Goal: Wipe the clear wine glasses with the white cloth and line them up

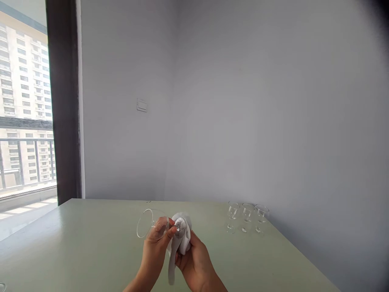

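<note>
Over the middle of the table, my left hand (157, 243) grips a clear stemmed wine glass (145, 223), tilted so that its round rim faces left. The fingers lie around the bowl and near the stem. My right hand (194, 257) holds a white cloth (184, 239) bunched around the foot end of the glass, with one strip of cloth hanging down. The foot is mostly covered by the cloth. Both hands are close together and closed.
Three clear stemmed glasses (247, 217) stand in a row at the table's back right. The pale green table (91, 251) meets a grey wall (243, 101) with a light switch (142, 105). Part of another glass-like rim (2, 286) shows at the lower left corner. A window is at left.
</note>
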Available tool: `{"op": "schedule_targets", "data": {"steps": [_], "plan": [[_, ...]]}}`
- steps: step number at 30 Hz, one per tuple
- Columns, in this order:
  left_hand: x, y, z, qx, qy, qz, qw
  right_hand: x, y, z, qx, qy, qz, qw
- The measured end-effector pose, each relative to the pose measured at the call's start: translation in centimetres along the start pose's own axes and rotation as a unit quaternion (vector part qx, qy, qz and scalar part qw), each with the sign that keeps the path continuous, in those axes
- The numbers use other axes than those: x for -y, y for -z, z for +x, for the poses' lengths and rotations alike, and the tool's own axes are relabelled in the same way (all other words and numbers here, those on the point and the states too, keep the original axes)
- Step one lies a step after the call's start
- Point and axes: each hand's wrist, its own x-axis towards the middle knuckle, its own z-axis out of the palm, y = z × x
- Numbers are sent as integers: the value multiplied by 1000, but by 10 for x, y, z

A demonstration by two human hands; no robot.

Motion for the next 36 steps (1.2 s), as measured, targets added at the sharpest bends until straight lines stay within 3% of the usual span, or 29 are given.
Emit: {"op": "schedule_targets", "data": {"steps": [6,13,18,20,23,25,26,28,29,31,33,34,36], "plan": [[1,6,2,-58,-39,91,993,-12,-3,1,17,-31,-46,998],[7,2,-3,-29,-33,175,984,-6,7,2,49,33,-187,981],[24,-1,-7,-12,-126,238,963,-16,11,10,-5,21,-225,974],[31,4,-3,-12,-149,254,955,-17,10,12,-12,21,-286,958],[33,17,9,-43,-177,288,940,-10,8,11,-12,41,-384,922],[28,28,18,-73,-195,308,928,-5,8,6,-4,115,-475,872],[23,34,23,-89,-193,318,924,-4,8,3,2,152,-540,827],[11,44,30,-112,-155,338,922,-5,8,-2,1,182,-688,702],[4,47,33,-117,-121,350,922,-5,7,-5,-5,164,-747,645],[-5,51,36,-107,-49,377,919,-3,4,-8,19,99,-812,574],[-7,49,35,-81,-12,401,912,5,1,-9,45,123,-819,559],[-5,45,33,-64,-6,411,910,11,1,-8,48,163,-802,573],[8,32,27,-23,-6,422,906,23,3,-4,13,243,-729,639]]}}
